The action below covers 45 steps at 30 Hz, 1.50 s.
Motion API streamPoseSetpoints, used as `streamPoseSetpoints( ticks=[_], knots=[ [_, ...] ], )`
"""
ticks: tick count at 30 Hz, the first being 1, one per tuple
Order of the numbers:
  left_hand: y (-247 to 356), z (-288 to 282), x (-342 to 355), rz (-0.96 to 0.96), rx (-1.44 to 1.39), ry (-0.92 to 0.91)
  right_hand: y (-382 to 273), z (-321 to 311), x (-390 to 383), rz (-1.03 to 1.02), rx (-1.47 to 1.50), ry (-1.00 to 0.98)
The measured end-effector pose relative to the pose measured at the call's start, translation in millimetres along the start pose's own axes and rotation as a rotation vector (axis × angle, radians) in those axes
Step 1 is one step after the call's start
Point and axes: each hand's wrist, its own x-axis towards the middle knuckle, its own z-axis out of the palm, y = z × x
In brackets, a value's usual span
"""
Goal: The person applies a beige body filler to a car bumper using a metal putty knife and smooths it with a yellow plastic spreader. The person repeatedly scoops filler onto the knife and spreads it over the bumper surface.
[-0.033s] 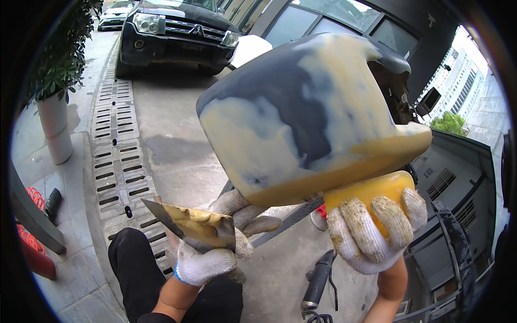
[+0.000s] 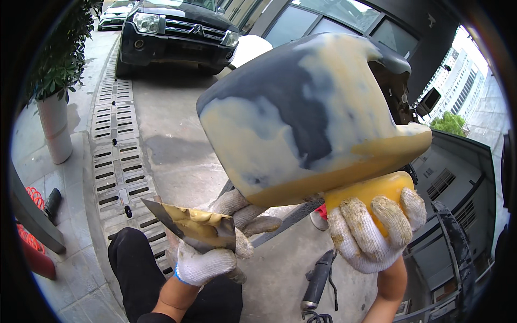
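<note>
A large rounded shell point(image 2: 312, 118), which looks like a car's side-mirror cover, fills the middle, dark grey with tan putty patches and a yellower band along its lower edge. My left hand point(image 2: 207, 264), in a soiled white knit glove, grips a metal putty knife point(image 2: 196, 229) with yellow putty heaped on its blade. Some of its fingers reach up to the shell's lower left corner. My gloved right hand point(image 2: 371, 237) wraps round a yellow plastic spreader point(image 2: 366, 196), whose upper edge meets the shell's lower edge. Both thumbs are largely hidden.
Beneath the hands, a black tool with a cord point(image 2: 319, 282) lies on the concrete floor. A slotted drain point(image 2: 124, 161) runs along the left, beside a white planter point(image 2: 54, 129) and a red coiled hose point(image 2: 35, 199). A black car point(image 2: 180, 35) stands ahead; a dark glossy panel point(image 2: 458, 183) is at right.
</note>
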Motion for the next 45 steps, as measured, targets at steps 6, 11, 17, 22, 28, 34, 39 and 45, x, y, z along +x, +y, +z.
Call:
streamPoseSetpoints(
  ticks=[6, 11, 17, 22, 28, 34, 39, 45],
  knots=[
    [-10, -17, -12, 0.051, 0.012, 0.046, -5, 15, 19, -0.190, -0.176, -0.001],
    [-4, -6, -8, 0.057, 0.045, 0.060, -7, 36, 25, -0.274, -0.228, 0.039],
    [-11, -33, -11, 0.087, 0.376, 0.027, -13, 24, 14, -0.222, -0.065, -0.118],
    [-8, -19, -6, -0.049, 0.105, 0.158, -10, -13, -27, 0.158, 0.214, -0.082],
    [-5, -21, -6, -0.055, 0.140, 0.107, -9, -33, -73, 0.710, 0.566, 0.028],
    [-1, -8, -4, 0.008, 0.128, 0.056, -5, -43, -87, 0.945, 0.702, 0.051],
    [2, -6, -5, 0.006, 0.120, 0.034, -2, -46, -88, 0.994, 0.722, 0.041],
    [2, -3, -7, 0.037, 0.089, 0.028, 0, -46, -79, 0.951, 0.674, 0.015]
  ],
)
